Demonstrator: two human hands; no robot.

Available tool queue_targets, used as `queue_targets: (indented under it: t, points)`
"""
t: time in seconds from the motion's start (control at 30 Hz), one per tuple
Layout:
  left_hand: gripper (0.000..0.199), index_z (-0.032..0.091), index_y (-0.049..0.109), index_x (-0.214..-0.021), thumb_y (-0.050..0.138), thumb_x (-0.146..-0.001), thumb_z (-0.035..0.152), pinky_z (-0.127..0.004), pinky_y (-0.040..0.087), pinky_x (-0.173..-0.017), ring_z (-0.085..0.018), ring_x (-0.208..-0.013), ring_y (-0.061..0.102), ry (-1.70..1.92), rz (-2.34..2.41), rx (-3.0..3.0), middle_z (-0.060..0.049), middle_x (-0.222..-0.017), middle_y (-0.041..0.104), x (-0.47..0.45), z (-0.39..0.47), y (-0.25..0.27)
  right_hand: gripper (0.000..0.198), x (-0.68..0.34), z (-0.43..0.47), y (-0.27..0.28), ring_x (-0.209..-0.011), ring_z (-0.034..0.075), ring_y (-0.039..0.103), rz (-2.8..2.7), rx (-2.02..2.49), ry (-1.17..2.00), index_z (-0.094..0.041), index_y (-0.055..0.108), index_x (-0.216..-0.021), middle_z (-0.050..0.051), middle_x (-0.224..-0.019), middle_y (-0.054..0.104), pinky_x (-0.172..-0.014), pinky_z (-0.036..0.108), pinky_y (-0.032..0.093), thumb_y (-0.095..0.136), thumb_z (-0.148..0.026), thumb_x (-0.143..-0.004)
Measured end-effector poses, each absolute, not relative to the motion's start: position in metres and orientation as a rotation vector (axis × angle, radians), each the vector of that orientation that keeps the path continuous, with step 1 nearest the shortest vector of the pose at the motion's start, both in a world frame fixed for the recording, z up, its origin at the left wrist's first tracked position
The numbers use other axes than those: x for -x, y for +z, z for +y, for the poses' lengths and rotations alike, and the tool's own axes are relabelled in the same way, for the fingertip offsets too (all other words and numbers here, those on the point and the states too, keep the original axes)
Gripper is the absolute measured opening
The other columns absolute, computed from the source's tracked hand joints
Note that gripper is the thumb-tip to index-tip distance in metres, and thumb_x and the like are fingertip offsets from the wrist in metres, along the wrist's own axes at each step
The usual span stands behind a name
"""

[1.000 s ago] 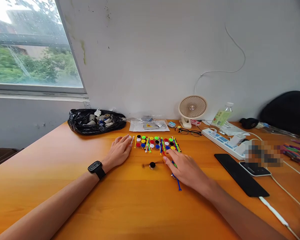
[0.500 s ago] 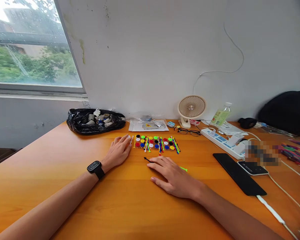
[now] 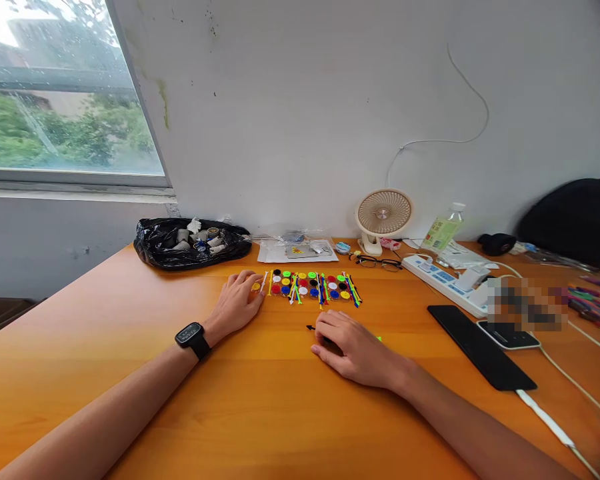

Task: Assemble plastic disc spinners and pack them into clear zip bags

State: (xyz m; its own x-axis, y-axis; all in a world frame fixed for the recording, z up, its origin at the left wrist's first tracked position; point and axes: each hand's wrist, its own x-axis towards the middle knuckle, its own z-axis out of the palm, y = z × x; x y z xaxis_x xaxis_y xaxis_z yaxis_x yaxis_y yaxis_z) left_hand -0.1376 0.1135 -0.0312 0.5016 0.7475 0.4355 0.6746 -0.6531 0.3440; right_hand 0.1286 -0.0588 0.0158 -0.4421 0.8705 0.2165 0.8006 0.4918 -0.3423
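My left hand [image 3: 236,303], with a black watch on its wrist, lies with fingers stretched out at the left end of a row of small coloured discs and sticks. A yellow disc [image 3: 255,287] shows beside its fingertips, close to a white stick [image 3: 264,281]. Nearer to me, my right hand [image 3: 353,348] has its fingers curled round a black stick with an arrow-shaped tip [image 3: 311,327]; most of the stick is hidden. The end of a bright green stick [image 3: 379,339] shows behind that hand. Groups of discs [image 3: 308,283] alternate with bundles of thin sticks [image 3: 322,289].
A black plastic bag [image 3: 153,250] with rubbish stands at the back left. Behind the discs lie white packaging [image 3: 275,253] and glasses [image 3: 380,263], near a small fan [image 3: 384,215]. To the right are a power strip [image 3: 443,283], a bottle [image 3: 443,230] and a black slab [image 3: 480,347].
My right hand has shifted right and its fingers have curled, with the black stick's tip moving right along with it. My left fingers have shifted slightly, and a yellow disc now shows beside them.
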Motion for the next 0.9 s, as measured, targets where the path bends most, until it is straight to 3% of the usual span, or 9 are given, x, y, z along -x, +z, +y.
queue_targets:
  t: [0.17,0.37,0.5,0.67,0.9]
  points:
    - [0.029,0.022,0.063,-0.125,0.055,-0.098,0.032,-0.046,0.053,-0.097,-0.029,-0.109,0.064,0.946,1.207,-2.537,-0.01,-0.119,0.065,0.136,0.11,-0.025,0.019,-0.137,-0.055,0.01,-0.089,0.022,0.053,-2.429,1.416,0.171,-0.021,0.053,-0.088,0.006,-0.095,0.061,-0.082,0.035,0.042,0.055,-0.031,-0.105]
    - [0.031,0.021,0.061,-0.125,0.053,-0.095,0.021,-0.039,0.057,-0.091,-0.024,-0.102,0.067,1.018,1.137,-2.453,-0.009,-0.119,0.064,0.137,0.11,-0.027,0.013,-0.146,-0.056,0.006,-0.091,0.023,0.053,-2.48,1.404,0.091,-0.021,0.055,-0.097,0.007,-0.099,0.062,-0.085,0.038,0.041,0.048,-0.026,-0.106]
    - [0.033,0.02,0.062,-0.126,0.055,-0.094,0.022,-0.039,0.057,-0.092,-0.025,-0.102,0.068,1.006,1.144,-2.46,-0.01,-0.121,0.066,0.137,0.109,-0.027,0.012,-0.165,-0.066,0.006,-0.09,0.024,0.054,-2.433,1.45,0.079,-0.021,0.055,-0.096,0.007,-0.098,0.063,-0.087,0.039,0.042,0.048,-0.023,-0.106]
    - [0.024,0.018,0.07,-0.112,0.054,-0.097,0.028,-0.043,0.055,-0.097,-0.029,-0.108,0.067,0.978,1.185,-2.454,-0.012,-0.115,0.071,0.135,0.112,-0.028,0.013,-0.201,-0.078,0.005,-0.092,0.024,0.056,-2.348,1.54,0.043,-0.022,0.054,-0.094,0.007,-0.097,0.063,-0.09,0.042,0.043,0.049,-0.026,-0.106]
    - [0.026,0.018,0.071,-0.112,0.051,-0.1,0.028,-0.042,0.054,-0.094,-0.027,-0.101,0.068,1.004,1.178,-2.458,-0.011,-0.109,0.072,0.136,0.117,-0.029,0.007,-0.214,-0.08,0.008,-0.119,0.031,0.056,-2.374,1.44,-0.203,-0.023,0.058,-0.101,0.012,-0.122,0.066,-0.1,0.05,0.042,0.058,-0.029,-0.103]
